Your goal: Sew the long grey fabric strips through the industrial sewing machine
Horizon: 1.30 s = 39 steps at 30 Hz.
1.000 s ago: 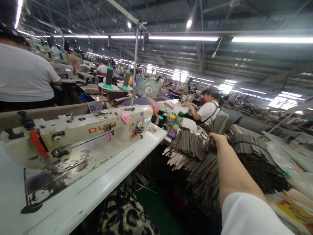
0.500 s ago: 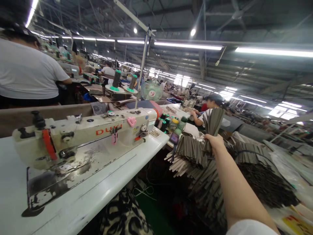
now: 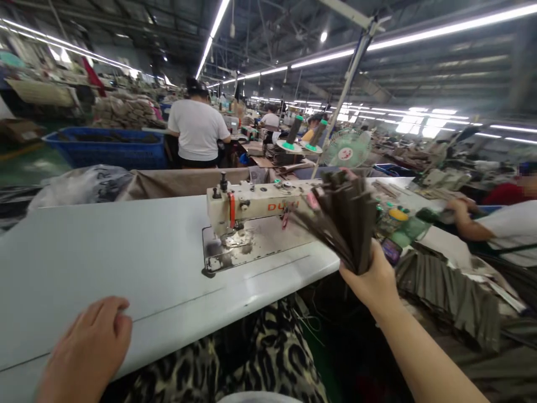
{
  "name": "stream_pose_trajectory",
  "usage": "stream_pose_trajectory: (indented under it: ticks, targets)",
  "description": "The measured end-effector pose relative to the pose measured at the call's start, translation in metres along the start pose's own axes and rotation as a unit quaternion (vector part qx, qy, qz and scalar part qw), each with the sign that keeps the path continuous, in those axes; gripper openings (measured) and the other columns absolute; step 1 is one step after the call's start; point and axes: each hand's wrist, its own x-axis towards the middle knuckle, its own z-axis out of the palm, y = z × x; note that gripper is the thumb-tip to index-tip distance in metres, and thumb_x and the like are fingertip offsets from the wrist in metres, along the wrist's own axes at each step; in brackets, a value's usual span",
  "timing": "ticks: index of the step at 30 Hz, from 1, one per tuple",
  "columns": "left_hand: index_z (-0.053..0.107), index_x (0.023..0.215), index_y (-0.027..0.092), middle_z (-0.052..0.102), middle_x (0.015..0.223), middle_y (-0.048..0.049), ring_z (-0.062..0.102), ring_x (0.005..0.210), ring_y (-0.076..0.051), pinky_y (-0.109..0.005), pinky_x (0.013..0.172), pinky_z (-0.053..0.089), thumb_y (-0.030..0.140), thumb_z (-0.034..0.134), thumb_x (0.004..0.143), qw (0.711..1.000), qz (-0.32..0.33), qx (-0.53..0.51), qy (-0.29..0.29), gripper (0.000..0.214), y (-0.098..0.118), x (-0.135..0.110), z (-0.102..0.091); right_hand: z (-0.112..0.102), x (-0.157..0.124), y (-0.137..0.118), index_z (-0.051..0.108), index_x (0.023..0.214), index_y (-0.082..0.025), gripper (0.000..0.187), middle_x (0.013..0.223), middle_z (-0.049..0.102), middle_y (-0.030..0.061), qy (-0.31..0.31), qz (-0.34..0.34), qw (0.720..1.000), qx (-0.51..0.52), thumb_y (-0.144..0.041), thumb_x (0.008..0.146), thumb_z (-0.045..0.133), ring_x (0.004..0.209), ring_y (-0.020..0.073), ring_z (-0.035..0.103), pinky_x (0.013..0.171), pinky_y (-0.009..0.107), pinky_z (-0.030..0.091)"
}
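My right hand [image 3: 371, 280] is closed round the lower end of a bundle of dark grey-brown fabric strips [image 3: 350, 224]. The strips fan out upward from my grip, in front of the right part of a sewing machine [image 3: 260, 207]. At the lower left, my left hand [image 3: 90, 341] is over the front of the white tabletop [image 3: 159, 246], fingers loosely bent and nothing seen in them. Whether it touches the surface I cannot tell. More strips [image 3: 448, 291] hang in a thick row to the right of my right forearm.
Thread cones [image 3: 294, 134] and a fan [image 3: 347, 148] stand behind the machine. A yellow-lidded jar [image 3: 394, 218] and a phone-like device [image 3: 391, 250] lie right of the bundle. A co-worker's arm [image 3: 465, 218] is at the far right; another person [image 3: 197, 126] sits ahead. A blue bin [image 3: 109, 148] is beyond the table.
The view has swung left. My right hand has brought the bundle from the strip pile over to the machine's front. My left hand has come into view at the lower left.
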Motion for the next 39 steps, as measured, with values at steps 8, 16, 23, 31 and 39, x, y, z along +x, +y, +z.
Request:
stream_pose_trajectory:
  ticks: [8, 16, 23, 31, 39]
  targets:
    - [0.059, 0.11, 0.018, 0.068, 0.118, -0.0108, 0.065, 0.106, -0.028, -0.042, 0.098, 0.047, 0.025, 0.039, 0.094, 0.999, 0.034, 0.022, -0.034, 0.027, 0.0, 0.0, 0.006, 0.058, 0.007, -0.013, 0.047, 0.151, -0.014, 0.072, 0.128, 0.069, 0.0211, -0.253, -0.273, 0.918, -0.136, -0.005, 0.08, 0.06, 0.119, 0.04, 0.064, 0.105, 0.053, 0.05]
    - [0.057, 0.111, 0.02, 0.067, 0.118, -0.0096, 0.064, 0.107, -0.028, -0.042, 0.097, 0.046, 0.026, 0.036, 0.096, 0.999, 0.027, 0.027, -0.024, 0.026, 0.008, -0.001, 0.0, 0.092, 0.044, -0.009, 0.06, 0.127, -0.007, 0.052, 0.105, 0.077, 0.0225, -0.347, -0.101, 0.913, -0.19, -0.011, 0.075, 0.067, 0.095, 0.0368, 0.075, 0.075, 0.039, 0.052]
    - [0.057, 0.11, 0.021, 0.068, 0.115, -0.0088, 0.064, 0.107, -0.027, -0.041, 0.1, 0.045, 0.025, 0.038, 0.095, 0.999, 0.021, 0.022, -0.03, 0.024, 0.004, -0.002, 0.005, 0.118, 0.054, -0.037, 0.067, 0.109, -0.014, 0.038, 0.092, 0.079, 0.0173, -0.379, -0.008, 0.913, -0.153, -0.016, 0.071, 0.071, 0.09, 0.0345, 0.077, 0.065, 0.035, 0.05]
    - [0.058, 0.112, 0.021, 0.069, 0.117, -0.0092, 0.065, 0.109, -0.027, -0.042, 0.1, 0.046, 0.026, 0.039, 0.095, 0.999, 0.024, 0.01, -0.042, 0.025, -0.005, -0.004, 0.011, 0.154, 0.052, -0.081, 0.062, 0.117, -0.004, 0.045, 0.11, 0.074, 0.0299, -0.286, 0.024, 0.945, -0.155, -0.035, 0.087, 0.074, 0.104, 0.0428, 0.072, 0.084, 0.045, 0.052]
    - [0.064, 0.108, 0.023, 0.07, 0.12, -0.0087, 0.065, 0.109, -0.028, -0.041, 0.097, 0.05, 0.025, 0.049, 0.086, 0.999, 0.0, -0.009, -0.043, 0.027, 0.002, -0.003, 0.0, 0.163, 0.027, -0.103, 0.059, 0.119, 0.003, 0.067, 0.109, 0.069, 0.0361, -0.183, 0.026, 0.968, -0.171, -0.057, 0.091, 0.07, 0.105, 0.0488, 0.065, 0.09, 0.053, 0.047]
